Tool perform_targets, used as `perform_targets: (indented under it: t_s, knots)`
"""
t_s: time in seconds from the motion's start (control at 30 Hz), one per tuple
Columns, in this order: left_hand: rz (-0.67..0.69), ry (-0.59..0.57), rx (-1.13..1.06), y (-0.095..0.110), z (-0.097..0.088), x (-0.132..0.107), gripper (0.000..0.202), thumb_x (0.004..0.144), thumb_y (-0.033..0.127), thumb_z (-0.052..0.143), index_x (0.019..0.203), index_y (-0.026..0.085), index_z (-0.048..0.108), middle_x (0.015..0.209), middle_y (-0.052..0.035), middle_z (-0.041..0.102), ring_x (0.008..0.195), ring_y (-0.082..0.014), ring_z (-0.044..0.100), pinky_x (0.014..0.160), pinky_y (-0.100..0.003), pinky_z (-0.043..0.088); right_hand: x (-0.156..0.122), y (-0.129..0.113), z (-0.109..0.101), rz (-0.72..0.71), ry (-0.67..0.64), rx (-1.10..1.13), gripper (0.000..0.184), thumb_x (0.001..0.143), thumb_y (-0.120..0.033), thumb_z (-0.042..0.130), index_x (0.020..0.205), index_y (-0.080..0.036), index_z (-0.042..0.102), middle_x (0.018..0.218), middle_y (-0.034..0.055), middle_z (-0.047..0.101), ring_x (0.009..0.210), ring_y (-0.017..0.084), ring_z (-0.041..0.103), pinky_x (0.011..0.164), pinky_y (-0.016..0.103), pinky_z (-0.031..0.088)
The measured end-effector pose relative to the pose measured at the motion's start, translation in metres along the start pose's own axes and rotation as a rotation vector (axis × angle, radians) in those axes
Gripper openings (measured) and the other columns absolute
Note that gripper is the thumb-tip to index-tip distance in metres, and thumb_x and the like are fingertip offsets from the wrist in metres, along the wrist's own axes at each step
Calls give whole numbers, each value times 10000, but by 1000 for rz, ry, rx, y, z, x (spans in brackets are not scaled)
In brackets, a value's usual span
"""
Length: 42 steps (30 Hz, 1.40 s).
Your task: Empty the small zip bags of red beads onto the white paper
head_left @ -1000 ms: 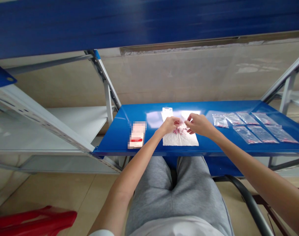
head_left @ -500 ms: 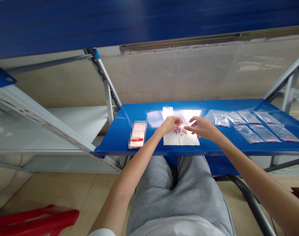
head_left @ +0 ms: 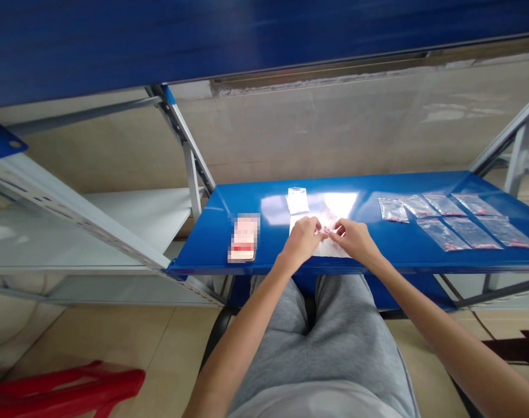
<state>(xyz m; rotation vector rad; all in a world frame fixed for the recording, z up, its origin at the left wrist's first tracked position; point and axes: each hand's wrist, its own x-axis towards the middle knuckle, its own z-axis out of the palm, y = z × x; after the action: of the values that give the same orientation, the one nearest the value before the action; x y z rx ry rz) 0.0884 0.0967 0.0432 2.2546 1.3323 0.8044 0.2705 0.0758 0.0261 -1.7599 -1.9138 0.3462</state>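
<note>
Over white cloth (head_left: 331, 251) on blue shelf (head_left: 272, 238): left hand (head_left: 304, 238), right hand (head_left: 355, 238) close together, fingers curled nearly closed; any hold, cannot tell. Clear bags (head_left: 442, 233) rightward.

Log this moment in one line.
left hand: over white sheet | right hand: close beside left | grip: unclear | phone: left of sheet | clear bags: right of sheet

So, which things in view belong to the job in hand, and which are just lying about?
Likely in the job:
left hand and right hand
white cloth beneath them
clear bags with red bits
white packet behind the cloth

Probably lying about:
phone
red plastic object, partly in view
</note>
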Motion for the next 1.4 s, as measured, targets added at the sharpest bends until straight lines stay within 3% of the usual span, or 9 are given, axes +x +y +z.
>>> perform_targets:
  t_s: [0.17,0.4,0.77,0.97,1.07,1.2,1.3,1.4]
  knots:
    - [-21,-3,65,11,13,-27,141,888,206,738,1010,168,678,963,-67,678,926,-217,670,882,-339,532,-1,-7,-3,42,0,-46,224,946,-392,626,958,-184,708,832,84,779,784,232,732,693,284,459]
    - [-38,-69,145,13,15,-21,107,917,149,646,983,168,728,1030,-115,708,1008,-265,678,897,-362,537,-2,-9,-3,33,59,-89,175,949,-251,563,876,-198,713,890,107,789,866,263,743,724,296,463]
    - [-66,-48,252,16,13,-13,148,970,213,584,975,193,731,1029,-115,695,1033,-263,652,819,-325,501,-4,-10,-7,49,120,12,220,944,-275,525,847,-185,701,757,86,763,685,237,710,710,308,442]
    - [-37,-22,264,13,17,-14,196,971,151,558,1078,193,717,1058,-114,689,1063,-261,644,809,-316,496,-5,-7,-10,110,155,172,219,886,-297,543,759,-186,684,703,70,737,635,213,680,688,308,448]
    - [-45,69,151,12,17,-16,216,986,161,537,1112,191,710,1089,-117,699,1053,-256,662,830,-319,503,-5,-8,-15,221,114,435,217,847,-353,586,748,-183,678,710,72,729,593,183,640,607,291,440]
    - [-160,152,-239,20,17,-11,225,1009,333,550,1063,180,707,1038,-103,750,941,-221,705,858,-317,522,-8,-18,-15,347,65,917,334,751,-498,709,849,-179,676,783,65,702,549,126,528,477,248,343]
    - [-281,127,-488,26,19,-4,217,972,369,599,991,176,694,939,-80,770,843,-194,716,782,-290,537,-11,-28,-8,313,18,982,417,738,-575,721,872,-182,684,744,38,649,551,113,493,475,242,329]
    - [-297,212,-508,24,17,3,127,948,293,606,914,183,658,909,-62,767,832,-172,714,776,-269,535,-9,-32,-5,261,-61,938,487,753,-620,706,967,-183,696,808,55,671,676,157,597,503,237,375]
